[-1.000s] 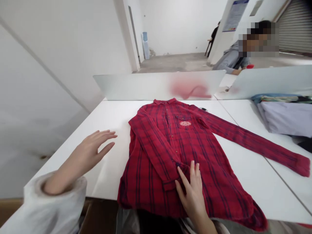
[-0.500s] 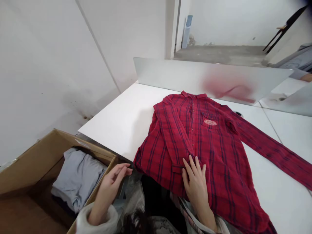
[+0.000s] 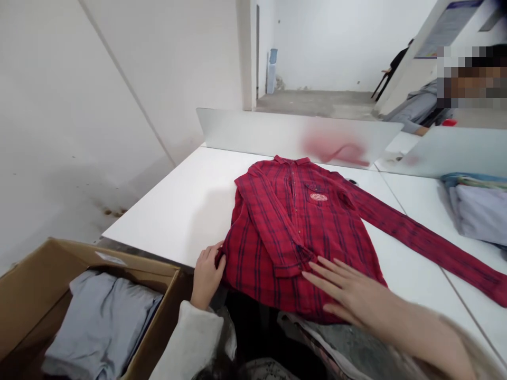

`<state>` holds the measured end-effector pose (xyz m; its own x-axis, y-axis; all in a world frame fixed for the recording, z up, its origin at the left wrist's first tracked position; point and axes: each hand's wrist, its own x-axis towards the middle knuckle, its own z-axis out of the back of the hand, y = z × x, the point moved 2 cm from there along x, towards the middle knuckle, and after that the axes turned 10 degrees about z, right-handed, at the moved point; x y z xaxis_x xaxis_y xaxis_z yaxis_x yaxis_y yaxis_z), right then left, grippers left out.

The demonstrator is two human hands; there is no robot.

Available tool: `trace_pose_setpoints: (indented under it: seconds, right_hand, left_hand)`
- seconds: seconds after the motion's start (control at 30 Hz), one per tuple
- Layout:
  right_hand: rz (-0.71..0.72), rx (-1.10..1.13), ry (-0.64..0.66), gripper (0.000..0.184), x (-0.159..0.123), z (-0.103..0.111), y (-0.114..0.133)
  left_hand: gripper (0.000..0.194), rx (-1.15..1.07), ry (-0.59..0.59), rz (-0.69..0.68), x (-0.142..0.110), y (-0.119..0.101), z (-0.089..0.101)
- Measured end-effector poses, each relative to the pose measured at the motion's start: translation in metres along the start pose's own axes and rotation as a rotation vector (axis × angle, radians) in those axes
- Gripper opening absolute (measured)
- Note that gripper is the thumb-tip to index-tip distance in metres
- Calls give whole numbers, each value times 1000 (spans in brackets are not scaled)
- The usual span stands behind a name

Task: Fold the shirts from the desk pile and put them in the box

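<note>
A red plaid shirt lies face up on the white table, its one sleeve folded across the front and the other stretched out to the right. My left hand is closed on the shirt's lower left hem at the table's near edge. My right hand lies flat and open on the lower part of the shirt, fingers spread and pointing left.
A cardboard box with grey folded clothes stands on the floor at the lower left. Frosted dividers close the table's far side. Folded garments lie on the neighbouring table at right; another person sits beyond.
My left hand has risen from beside the box and taken hold of the shirt's lower left hem. My right hand has turned to lie across the shirt, fingers pointing left. The view shifted right.
</note>
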<state>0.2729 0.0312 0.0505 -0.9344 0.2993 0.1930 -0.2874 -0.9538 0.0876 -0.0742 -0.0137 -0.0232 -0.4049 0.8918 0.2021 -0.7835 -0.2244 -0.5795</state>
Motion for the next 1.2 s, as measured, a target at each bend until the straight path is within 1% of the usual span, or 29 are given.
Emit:
trace_pose_setpoints:
  seconds: [0.03, 0.1, 0.13, 0.17, 0.2, 0.23, 0.3, 0.37, 0.4, 0.47, 0.53, 0.57, 0.63, 0.7, 0.77, 0.83, 0.87, 0.93, 1.0, 1.1, 1.2]
  right_hand:
    - [8, -32, 18, 49, 11, 18, -3]
    - [35, -92, 28, 43, 48, 46, -11]
    - [92, -111, 28, 42, 72, 54, -17]
    - [162, -121, 40, 42, 99, 56, -23]
    - [230, -123, 48, 42, 126, 53, -31]
    - [269, -125, 47, 42, 152, 45, -40]
    - [256, -132, 45, 43, 197, 17, -60]
    - [172, -116, 57, 46, 228, -20, -81]
    - [126, -105, 64, 47, 237, -39, -90]
    - [39, -86, 62, 50, 245, -73, -105]
    - [-39, -81, 36, 51, 244, -97, -117]
    - [-70, -83, 18, 50, 241, -106, -120]
    - [-105, -93, -17, 50, 237, -116, -125]
    - [-108, -104, -43, 52, 236, -120, -125]
    - [-104, -111, -57, 53, 237, -120, -124]
    - [-105, -112, -61, 54, 238, -120, -123]
    - [-108, -111, -60, 54, 239, -120, -122]
    - [-117, -107, -56, 56, 239, -120, -122]
    - [-122, -105, -55, 57, 240, -120, -122]
    - [-127, -96, -58, 56, 242, -121, -124]
    - [-158, -77, -54, 56, 250, -122, -130]
  left_hand:
    - [37, 18, -4, 1, 2, 1, -2]
    - [41, 70, -2, 3, 8, 1, -5]
    - [42, 95, 5, -8, 11, 1, -7]
    - [43, 116, 15, -32, 14, 1, -8]
    - [43, 133, 23, -65, 16, 0, -9]
    - [42, 150, 24, -104, 16, -1, -10]
    - [40, 208, -13, -178, 15, -3, -9]
    - [38, 303, -91, -250, 10, -5, -8]
    - [37, 353, -129, -292, 6, -6, -7]
    - [37, 432, -168, -382, 0, -6, -6]
    - [36, 486, -146, -438, -5, -4, -5]
    - [36, 507, -118, -439, -6, -2, -4]
    - [38, 539, -47, -384, -8, 2, 3]
    - [41, 566, 25, -302, -8, 3, 12]
    - [41, 590, 60, -254, -8, -2, 21]
    - [37, 582, 29, -255, -7, -11, 26]
    - [36, 561, 11, -278, -6, -16, 25]
    - [37, 527, -2, -341, -5, -23, 17]
    - [44, 544, 17, -383, -5, -24, 3]
    - [54, 603, 47, -363, -1, -15, -14]
    - [58, 610, 96, -326, 12, -4, -20]
